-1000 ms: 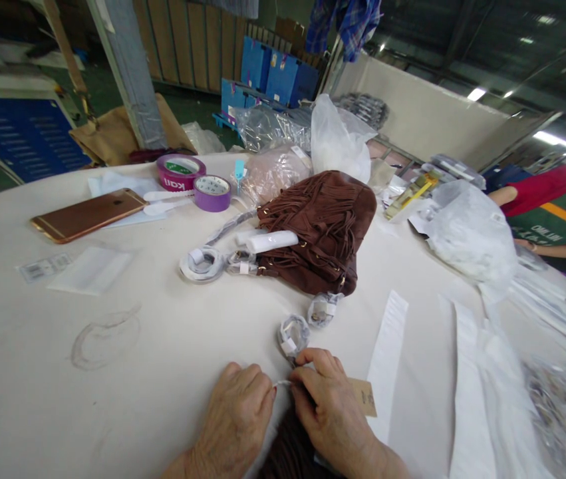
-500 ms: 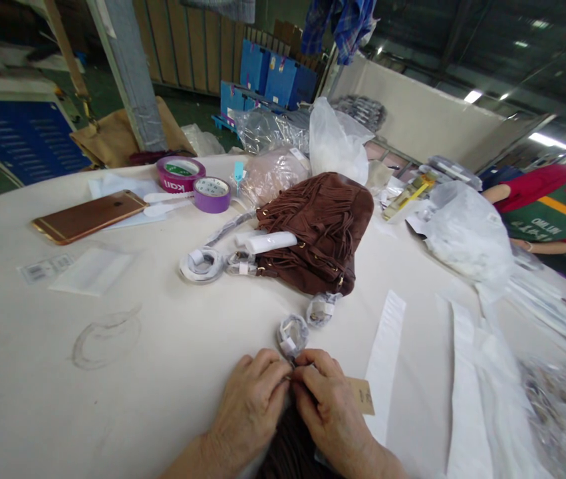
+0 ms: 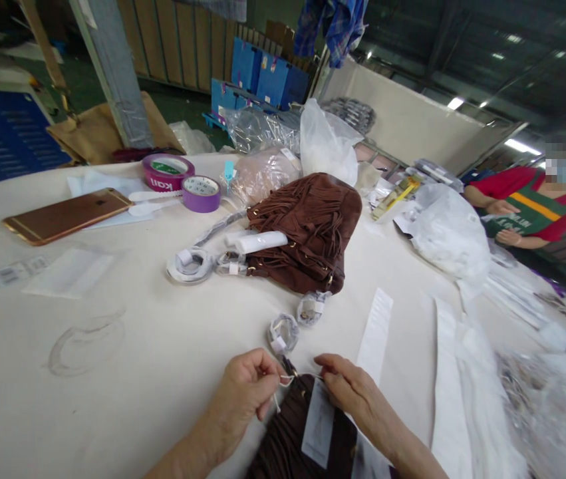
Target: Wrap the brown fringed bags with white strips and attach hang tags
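Head view: a broad table (image 3: 153,399) with a smooth, matte off-white surface supports all listed items. A rounded bag (image 3: 307,233) of dark brown, suede-like material, covered with long fringe, lies at the table's middle. A second fringed brown bag (image 3: 277,432) lies at the lower edge of view, between the forearms and partly cut off by the frame. A flat, glossy white strip (image 3: 376,332) lies beyond the right hand.

Left hand (image 3: 250,386): forearm enters from below, angled inward; thumb and forefinger are pinched on a thin cord, remaining fingers curled. Right hand (image 3: 357,392): palm down, forearm angled inward from the lower right; the index finger extends towards the left hand. Whether its fingertips grip the cord cannot be told.

A flat, rectangular, pale grey tag (image 3: 318,422) lies on the second bag, beside the right fingers. Two rounded, plastic-wrapped bundles (image 3: 283,332) rest just beyond the hands. The white cord (image 3: 285,380), twisted and slender, spans between both hands at the second bag's upper end; a loose end hangs below the left fingertips.
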Demonstrator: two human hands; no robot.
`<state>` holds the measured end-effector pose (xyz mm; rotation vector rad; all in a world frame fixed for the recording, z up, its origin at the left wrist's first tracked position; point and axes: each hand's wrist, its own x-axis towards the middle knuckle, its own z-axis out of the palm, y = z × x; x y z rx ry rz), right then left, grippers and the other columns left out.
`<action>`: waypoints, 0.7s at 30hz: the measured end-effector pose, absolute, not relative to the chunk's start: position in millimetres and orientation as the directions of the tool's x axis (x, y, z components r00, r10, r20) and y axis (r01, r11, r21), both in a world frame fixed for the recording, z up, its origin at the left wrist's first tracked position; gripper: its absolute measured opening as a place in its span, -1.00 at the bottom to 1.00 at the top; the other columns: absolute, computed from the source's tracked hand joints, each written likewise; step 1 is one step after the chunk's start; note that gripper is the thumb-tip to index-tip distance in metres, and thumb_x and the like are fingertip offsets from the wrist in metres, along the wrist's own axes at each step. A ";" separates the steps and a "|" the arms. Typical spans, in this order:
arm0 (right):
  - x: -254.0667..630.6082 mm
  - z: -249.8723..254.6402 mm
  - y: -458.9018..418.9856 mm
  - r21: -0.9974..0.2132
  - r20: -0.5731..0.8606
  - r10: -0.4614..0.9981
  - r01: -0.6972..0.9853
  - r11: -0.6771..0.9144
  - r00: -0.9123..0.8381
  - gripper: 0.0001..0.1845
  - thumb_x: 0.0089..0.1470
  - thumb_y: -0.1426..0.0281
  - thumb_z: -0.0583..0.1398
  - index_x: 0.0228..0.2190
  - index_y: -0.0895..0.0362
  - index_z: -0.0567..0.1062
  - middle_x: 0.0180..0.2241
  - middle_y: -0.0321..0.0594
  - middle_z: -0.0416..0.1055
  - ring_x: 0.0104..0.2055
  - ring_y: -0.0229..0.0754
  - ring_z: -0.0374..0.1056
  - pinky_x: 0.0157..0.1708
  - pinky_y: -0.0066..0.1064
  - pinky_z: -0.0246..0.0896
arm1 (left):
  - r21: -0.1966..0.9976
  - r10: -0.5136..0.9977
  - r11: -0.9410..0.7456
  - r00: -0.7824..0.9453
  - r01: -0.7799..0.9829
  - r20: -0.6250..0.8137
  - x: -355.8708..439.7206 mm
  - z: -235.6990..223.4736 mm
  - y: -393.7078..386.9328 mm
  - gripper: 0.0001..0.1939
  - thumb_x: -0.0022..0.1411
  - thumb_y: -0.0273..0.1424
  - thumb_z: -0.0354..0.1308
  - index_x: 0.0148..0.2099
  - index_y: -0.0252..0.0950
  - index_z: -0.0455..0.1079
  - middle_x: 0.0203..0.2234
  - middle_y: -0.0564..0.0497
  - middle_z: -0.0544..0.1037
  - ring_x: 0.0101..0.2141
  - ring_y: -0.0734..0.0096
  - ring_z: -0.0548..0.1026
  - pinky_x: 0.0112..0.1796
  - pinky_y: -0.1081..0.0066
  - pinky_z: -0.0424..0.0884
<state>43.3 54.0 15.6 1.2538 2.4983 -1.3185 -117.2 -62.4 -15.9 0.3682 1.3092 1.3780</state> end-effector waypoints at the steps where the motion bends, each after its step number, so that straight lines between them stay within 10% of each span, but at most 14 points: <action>1: 43.8 15.5 54.2 -0.691 -0.394 0.633 0.669 0.274 -0.666 -0.63 0.07 0.27 -0.02 -0.17 0.15 0.42 -0.44 -0.23 0.40 -0.41 -0.19 0.32 -0.36 -0.34 0.21 | 0.808 0.838 0.244 -0.303 -0.536 -0.454 -117.5 -14.4 -61.6 -0.86 -0.16 -0.37 0.09 -0.50 -0.36 0.29 -0.59 0.09 0.42 -0.77 0.75 0.08 -0.71 0.58 -0.09; 13: 52.0 25.1 39.4 -0.799 -0.587 0.643 0.477 -0.366 -0.491 -0.60 -0.19 0.13 0.28 -0.35 0.15 0.45 -0.49 -0.34 0.30 -0.48 -0.32 0.26 -0.48 -0.49 0.14 | 0.774 0.884 0.255 -0.185 -0.580 -0.429 -117.6 -16.9 -64.0 -0.82 -0.06 -0.33 0.10 -0.48 -0.34 0.20 -0.62 0.08 0.42 -0.75 0.74 0.10 -0.69 0.58 -0.11; 21: 56.7 15.6 5.2 -0.834 -0.540 0.782 0.324 -0.447 -0.312 -0.45 -0.37 0.07 0.37 -0.37 0.16 0.43 -0.49 -0.36 0.29 -0.55 -0.31 0.35 -0.58 -0.49 0.25 | 0.855 0.886 0.370 -0.140 -0.363 -0.442 -108.4 -20.6 -68.1 -0.77 -0.10 -0.22 0.02 -0.49 -0.30 0.20 -0.77 0.21 0.21 -0.77 0.67 0.11 -0.69 0.58 -0.04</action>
